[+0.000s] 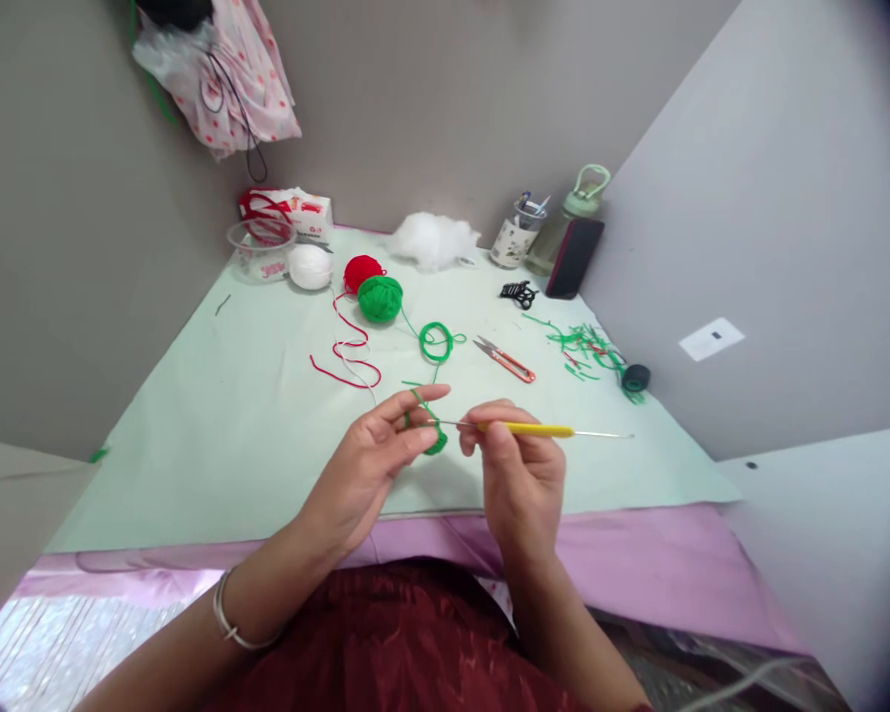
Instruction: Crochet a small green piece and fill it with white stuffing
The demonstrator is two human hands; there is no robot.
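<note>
My left hand [382, 445] pinches a small green crochet piece [436, 441] between thumb and fingers, with green yarn passing over the raised index finger. In my right hand [515, 460] is a crochet hook [538, 429] with a yellow handle, held like a pen. Its left metal end reaches to the green piece; the other end sticks out to the right. Beyond the hands, a loose coil of green yarn [436, 343] lies on the table, and a strand runs from it to a green yarn ball [380, 299].
Behind are a red yarn ball [363, 271], a white ball [311, 267] and white stuffing [434, 240]. Orange thread snips [505, 360], a black hair clip [519, 293], yarn scraps [582, 343], a phone [575, 259], a bottle [556, 242] and a pen cup [517, 237] stand or lie rightward.
</note>
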